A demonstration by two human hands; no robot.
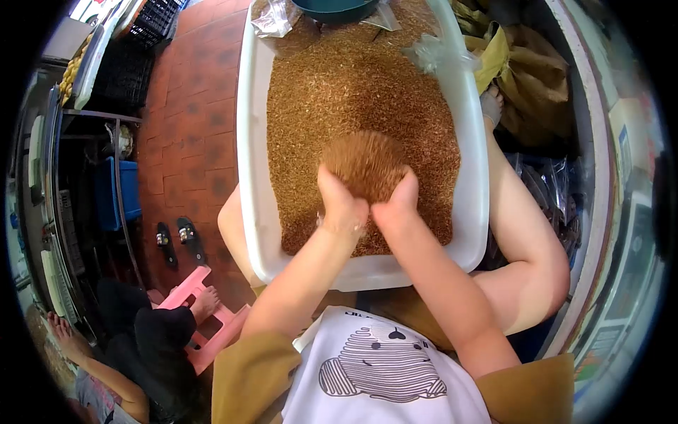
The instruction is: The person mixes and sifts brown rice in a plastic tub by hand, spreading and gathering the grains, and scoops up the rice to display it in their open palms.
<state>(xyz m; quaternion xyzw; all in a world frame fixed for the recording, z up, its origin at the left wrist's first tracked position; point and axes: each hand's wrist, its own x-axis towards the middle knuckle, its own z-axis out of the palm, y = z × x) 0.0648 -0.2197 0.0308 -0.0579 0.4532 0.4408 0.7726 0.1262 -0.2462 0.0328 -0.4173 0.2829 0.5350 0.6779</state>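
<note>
My left hand (342, 203) and my right hand (397, 198) are cupped side by side, wrists close together, over the near half of a white plastic tub (474, 212). Between them they hold a heaped scoop of brown grainy material (364, 164), blurred by motion. My fingers are mostly hidden beneath the heap. More of the same loose, reddish-brown bits (318, 92) fills the tub. Whether they are grains or chopped flakes I cannot tell. Bits cling near my left wrist.
A dark green bowl (337, 8) sits at the tub's far end, with clear plastic bags (274, 18) beside it. A brown sack (533, 78) stands right. Left are sandals (186, 233), a pink stool (224, 325), a blue bin (128, 192) and another seated person (120, 353).
</note>
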